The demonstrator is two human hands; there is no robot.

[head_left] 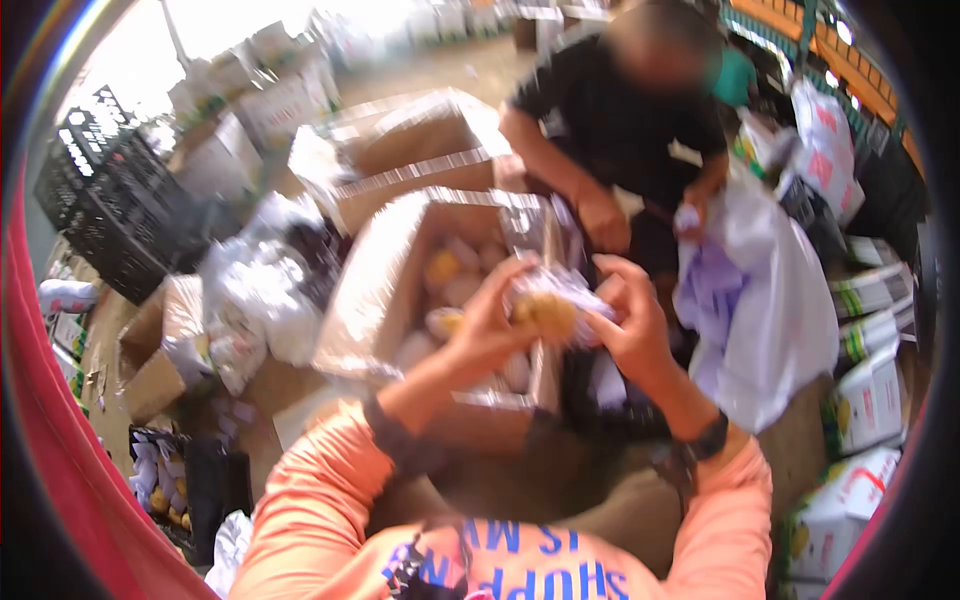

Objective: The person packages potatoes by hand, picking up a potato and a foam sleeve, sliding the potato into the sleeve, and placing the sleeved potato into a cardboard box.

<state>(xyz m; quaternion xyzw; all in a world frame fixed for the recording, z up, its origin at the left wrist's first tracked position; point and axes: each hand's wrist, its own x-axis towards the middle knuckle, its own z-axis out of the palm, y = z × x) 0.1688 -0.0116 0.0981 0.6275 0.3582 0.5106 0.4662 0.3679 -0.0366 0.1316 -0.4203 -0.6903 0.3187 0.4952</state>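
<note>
On the brown floor around us we saw a small open cardboard carton, pale scraps and white printed cartons.

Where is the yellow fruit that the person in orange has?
In the head view, the yellow fruit is near the middle, between the left hand and the right hand, seen against the right side of the nearer open box.

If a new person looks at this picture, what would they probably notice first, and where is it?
Probably the yellow fruit near the centre, in the left hand, with the right hand at its pale wrapping. Next, perhaps, the open box behind and below, with round things inside. The white sack also stands out at the right, near a person in black.
</note>
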